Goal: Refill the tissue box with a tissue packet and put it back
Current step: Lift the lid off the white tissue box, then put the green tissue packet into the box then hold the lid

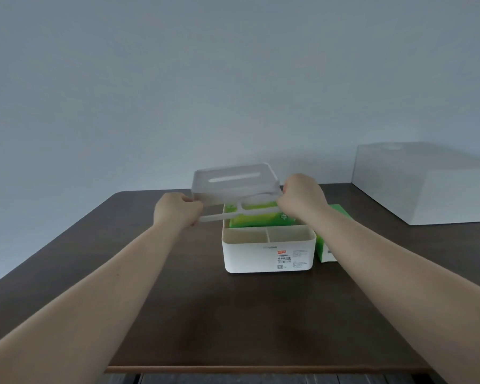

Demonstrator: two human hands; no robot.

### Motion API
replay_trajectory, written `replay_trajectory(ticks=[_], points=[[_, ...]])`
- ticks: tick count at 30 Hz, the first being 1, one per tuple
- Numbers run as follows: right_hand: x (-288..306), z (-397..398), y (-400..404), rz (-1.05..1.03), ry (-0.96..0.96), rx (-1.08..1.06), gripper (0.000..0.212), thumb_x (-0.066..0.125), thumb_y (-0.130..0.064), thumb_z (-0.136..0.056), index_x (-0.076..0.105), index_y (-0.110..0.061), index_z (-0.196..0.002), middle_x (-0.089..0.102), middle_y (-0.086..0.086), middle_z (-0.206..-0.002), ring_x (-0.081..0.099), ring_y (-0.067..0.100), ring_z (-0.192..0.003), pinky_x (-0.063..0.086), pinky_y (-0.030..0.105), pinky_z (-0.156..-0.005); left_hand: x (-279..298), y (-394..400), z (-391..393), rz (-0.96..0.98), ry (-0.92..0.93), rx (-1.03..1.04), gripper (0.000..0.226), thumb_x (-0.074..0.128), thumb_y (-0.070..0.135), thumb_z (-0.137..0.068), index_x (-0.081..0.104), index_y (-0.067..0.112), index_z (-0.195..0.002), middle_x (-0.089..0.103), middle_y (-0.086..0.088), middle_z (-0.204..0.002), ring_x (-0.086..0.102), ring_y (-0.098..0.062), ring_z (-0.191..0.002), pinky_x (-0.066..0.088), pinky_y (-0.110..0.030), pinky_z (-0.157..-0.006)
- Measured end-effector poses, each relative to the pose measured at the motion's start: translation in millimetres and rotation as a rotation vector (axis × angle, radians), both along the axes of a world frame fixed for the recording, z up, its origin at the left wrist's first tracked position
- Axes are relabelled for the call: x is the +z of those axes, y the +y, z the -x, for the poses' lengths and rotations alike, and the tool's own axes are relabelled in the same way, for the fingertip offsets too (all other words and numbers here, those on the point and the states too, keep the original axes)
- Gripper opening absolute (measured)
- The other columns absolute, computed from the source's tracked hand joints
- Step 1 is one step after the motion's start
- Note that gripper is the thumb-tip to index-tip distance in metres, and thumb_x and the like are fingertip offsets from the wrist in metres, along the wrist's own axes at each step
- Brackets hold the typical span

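Both hands hold the lid (234, 180) of the tissue box (269, 252) just above its far half. The left hand (178, 210) is curled shut on the lid's left edge and on a thin white frame piece beneath it; the right hand (302, 199) is closed on the lid's right end. The box stands near the middle of the dark bench (178, 314), and a green tissue packet (257, 217) already lies in its far compartment, under the raised lid. The two small near compartments show nothing in them. A second green packet (329, 239) sits touching or just beside the box's right wall (partly hidden by the right forearm).

The likely trouble is in seating the lid. It hangs slightly tilted, so one edge could catch the rim while the other rides high. The packet looks a little proud of the compartment and may bunch under the lid, blocking the slot. Pressing unevenly could also slide the light box across the bench towards the spare packet.
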State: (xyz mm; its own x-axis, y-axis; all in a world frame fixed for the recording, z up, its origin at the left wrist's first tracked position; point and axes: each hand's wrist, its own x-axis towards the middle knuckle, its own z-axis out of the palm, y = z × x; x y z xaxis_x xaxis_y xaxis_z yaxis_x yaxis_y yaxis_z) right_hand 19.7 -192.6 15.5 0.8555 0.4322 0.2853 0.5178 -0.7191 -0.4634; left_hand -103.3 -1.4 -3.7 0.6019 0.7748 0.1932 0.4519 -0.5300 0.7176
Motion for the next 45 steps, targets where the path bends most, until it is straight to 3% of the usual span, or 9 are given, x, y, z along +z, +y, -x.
replay_trajectory(ticks=[11, 19, 22, 25, 30, 33, 36, 41, 45], points=[[-10, 8, 131, 0.064, 0.022, 0.203, 0.037, 0.051, -0.013, -0.091, 0.039, -0.014, -0.056, 0.043, 0.0, -0.059, 0.042, 0.016, -0.054, 0.026, 0.026, -0.044, -42, 97, 34, -0.073, 0.15, 0.227, 0.019, 0.05, 0.01, -0.078, 0.058, 0.009, -0.061, 0.062, -0.013, -0.067, 0.05, -0.03, -0.061, 0.035, -0.025, -0.049], [-28, 0, 161, 0.214, -0.009, 0.258, 0.024, 0.05, -0.007, -0.083, 0.047, -0.012, -0.06, 0.048, 0.002, -0.06, 0.051, 0.026, -0.065, 0.037, 0.028, -0.058, -73, 131, 30, 0.003, 0.251, 0.265, 0.029, 0.05, 0.016, -0.083, 0.071, 0.003, -0.069, 0.071, -0.016, -0.074, 0.052, -0.026, -0.056, 0.036, -0.023, -0.046], [-29, -6, 156, 0.174, -0.028, 0.299, 0.023, 0.048, -0.01, -0.084, 0.051, -0.013, -0.06, 0.049, 0.002, -0.059, 0.049, 0.026, -0.062, 0.032, 0.026, -0.05, -81, 131, 25, -0.005, 0.278, 0.274, 0.029, 0.049, 0.014, -0.085, 0.069, 0.003, -0.066, 0.059, -0.009, -0.06, 0.049, -0.022, -0.053, 0.032, -0.024, -0.045], [-25, -15, 138, 0.075, -0.102, 0.314, 0.037, 0.042, -0.011, -0.086, 0.033, -0.014, -0.051, 0.038, 0.002, -0.054, 0.037, 0.023, -0.056, 0.022, 0.027, -0.044, -87, 128, 22, -0.025, 0.296, 0.269, 0.028, 0.049, 0.009, -0.083, 0.055, 0.007, -0.055, 0.049, -0.006, -0.052, 0.044, -0.022, -0.05, 0.031, -0.023, -0.045], [-17, -35, 89, -0.022, -0.146, 0.247, 0.035, 0.041, -0.008, -0.082, 0.029, -0.016, -0.05, 0.033, 0.002, -0.054, 0.031, 0.021, -0.056, 0.023, 0.03, -0.048, -84, 116, 15, -0.084, 0.418, 0.163, 0.046, 0.042, 0.023, -0.091, 0.051, 0.008, -0.049, 0.058, -0.006, -0.057, 0.051, -0.023, -0.056, 0.039, -0.027, -0.056], [-15, -39, 63, -0.019, -0.079, 0.215, 0.03, 0.044, -0.009, -0.083, 0.045, -0.009, -0.053, 0.047, 0.012, -0.06, 0.041, 0.026, -0.059, 0.036, 0.032, -0.056, -75, 100, 11, -0.118, 0.403, 0.151, 0.035, 0.043, 0.021, -0.088, 0.049, 0.009, -0.055, 0.054, -0.006, -0.058, 0.05, -0.024, -0.058, 0.037, -0.027, -0.054], [-13, -39, 43, -0.059, -0.033, 0.203, 0.028, 0.047, -0.012, -0.087, 0.066, 0.005, -0.076, 0.069, 0.022, -0.083, 0.061, 0.033, -0.072, 0.054, 0.045, -0.073, -60, 79, 8, -0.185, 0.346, 0.164, 0.024, 0.046, 0.016, -0.084, 0.049, 0.01, -0.061, 0.051, -0.005, -0.061, 0.047, -0.023, -0.056, 0.033, -0.025, -0.05], [-16, -38, 4, -0.037, -0.007, 0.128, 0.027, 0.046, -0.014, -0.089, 0.071, -0.003, -0.088, 0.073, 0.011, -0.092, 0.066, 0.031, -0.088, 0.056, 0.043, -0.08, -34, 38, -5, -0.199, 0.231, 0.042, 0.029, 0.047, 0.024, -0.088, 0.05, 0.013, -0.061, 0.05, 0.0, -0.056, 0.047, -0.021, -0.058, 0.037, -0.025, -0.054], [-22, -37, -26, -0.014, 0.016, 0.037, 0.025, 0.047, -0.019, -0.09, 0.071, -0.014, -0.096, 0.072, 0.004, -0.101, 0.064, 0.026, -0.096, 0.055, 0.042, -0.085, -23, 6, -23, -0.06, 0.121, -0.09, 0.034, 0.049, 0.035, -0.089, 0.066, 0.008, -0.08, 0.06, -0.006, -0.076, 0.053, -0.025, -0.069, 0.045, -0.03, -0.067]])
